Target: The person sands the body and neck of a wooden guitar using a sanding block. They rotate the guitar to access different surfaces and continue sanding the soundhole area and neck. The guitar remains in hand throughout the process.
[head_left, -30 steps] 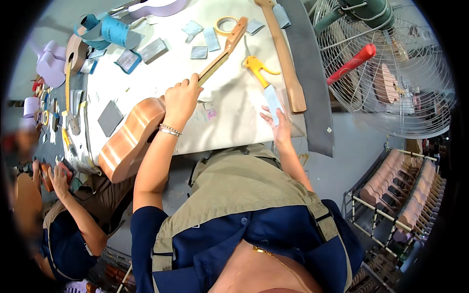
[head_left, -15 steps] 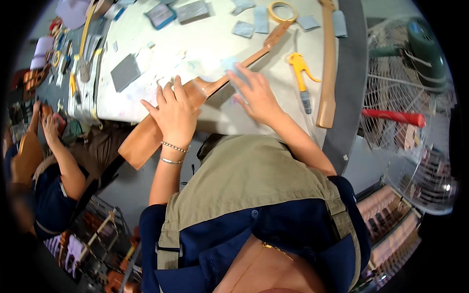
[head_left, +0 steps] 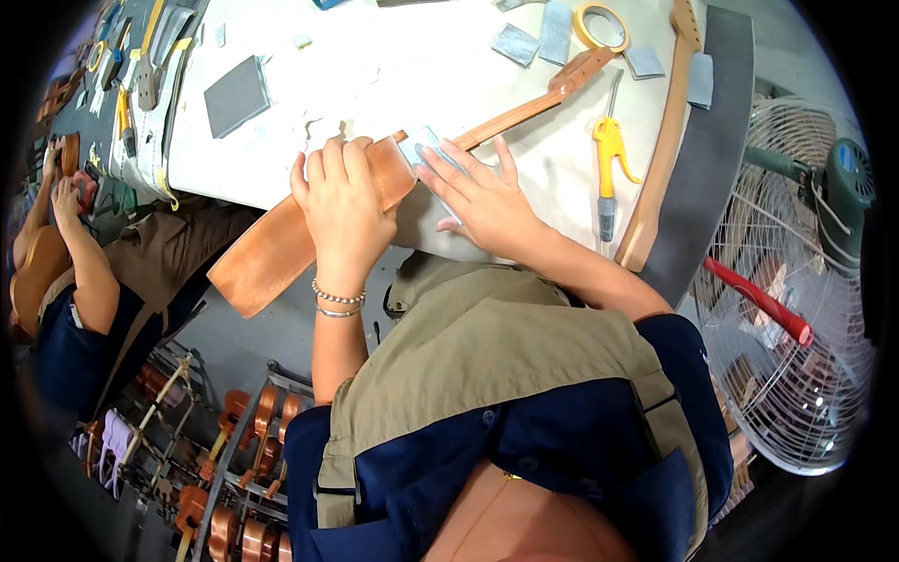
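Note:
A brown wooden ukulele (head_left: 262,262) lies on its side over the table's near edge, its neck reaching up to the right. My left hand (head_left: 348,201) is wrapped over the upper side of its body, thumb hidden. A pale blue piece of sandpaper (head_left: 412,150) sits where the neck meets the body. My right hand (head_left: 492,206) holds it there, fingers stretched over the sheet and the thumb lower down. Part of the sheet is covered by these fingers.
On the white table (head_left: 281,169) lie a grey sanding pad (head_left: 237,96), a masking tape roll (head_left: 600,26), sandpaper pieces (head_left: 515,44), a yellow air blow gun (head_left: 610,155) and a loose wooden neck (head_left: 660,159). A caged fan (head_left: 787,375) stands right. Another person's arm (head_left: 92,253) works at left.
My right hand has slid down the neck toward the body with the sandpaper. The left hand has closed more over the ukulele's body. The whole view has shifted.

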Tool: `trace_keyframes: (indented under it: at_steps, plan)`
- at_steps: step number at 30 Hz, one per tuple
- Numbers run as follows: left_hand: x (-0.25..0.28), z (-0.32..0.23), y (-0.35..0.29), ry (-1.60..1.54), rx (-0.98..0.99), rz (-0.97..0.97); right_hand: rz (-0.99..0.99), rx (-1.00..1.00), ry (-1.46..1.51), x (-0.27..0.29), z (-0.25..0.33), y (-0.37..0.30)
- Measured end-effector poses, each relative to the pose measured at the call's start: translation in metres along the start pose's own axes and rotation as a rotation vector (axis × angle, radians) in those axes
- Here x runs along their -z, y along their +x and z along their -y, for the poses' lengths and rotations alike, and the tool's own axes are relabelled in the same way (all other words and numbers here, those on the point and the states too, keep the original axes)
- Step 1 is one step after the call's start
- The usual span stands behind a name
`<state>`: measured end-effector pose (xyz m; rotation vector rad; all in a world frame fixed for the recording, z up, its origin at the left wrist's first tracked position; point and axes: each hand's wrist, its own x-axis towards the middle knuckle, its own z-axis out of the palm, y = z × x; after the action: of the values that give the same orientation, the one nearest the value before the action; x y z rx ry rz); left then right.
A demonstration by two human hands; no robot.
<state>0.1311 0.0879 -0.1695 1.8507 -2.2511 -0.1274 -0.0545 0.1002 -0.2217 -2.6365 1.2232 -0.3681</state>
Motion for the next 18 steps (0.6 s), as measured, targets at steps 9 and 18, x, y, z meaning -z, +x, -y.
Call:
trace_keyframes:
  at_steps: [9,18]
  plan:
    - [-0.003,-0.001,-0.003,0.029,0.006,-0.052,0.047,-0.022,-0.008,-0.004,0.000,-0.005]
    - [-0.004,-0.007,-0.008,-0.024,0.041,-0.108,0.006,-0.298,-0.096,0.001,-0.084,-0.016]
